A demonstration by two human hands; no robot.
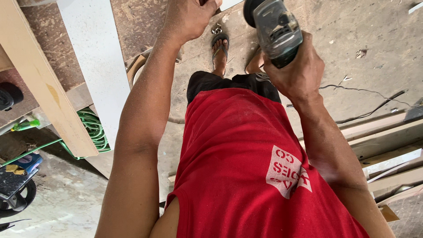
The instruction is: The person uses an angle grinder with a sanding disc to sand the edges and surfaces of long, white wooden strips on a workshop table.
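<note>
Hands are raised ahead of the person's red sleeveless shirt (246, 167), which serves as the landmark. The right hand (296, 72) is wrapped tight around the rear of a grey and black power tool (274, 30), just above the shirt's upper right edge; the tool's front end is cut off at the top of the frame, so what it carries cannot be made out. The left hand (187, 17), above the shirt's upper left, is curled into a fist around something dark that the frame edge hides; what it grips cannot be told.

Left of the shirt a long white board (97, 66) and a pale wooden plank (48, 88) lean across the view, with a coil of green hose (94, 130) showing between and below them. Far left of the shirt, low down, sits a dark tray-like holder on a wheel (15, 189) with small blue and yellow items on it, too small to identify. A green-handled tool (25, 125) lies above it.

Above the shirt, black shorts and a foot in a black sandal (219, 48) stand on the dusty concrete floor (352, 35). Right of the shirt, stacked timber strips (387, 136) lie on the floor, and a thin black cable (365, 92) runs past them. A white rectangular print with red lettering sits on the shirt's right side, appearing upside down.
</note>
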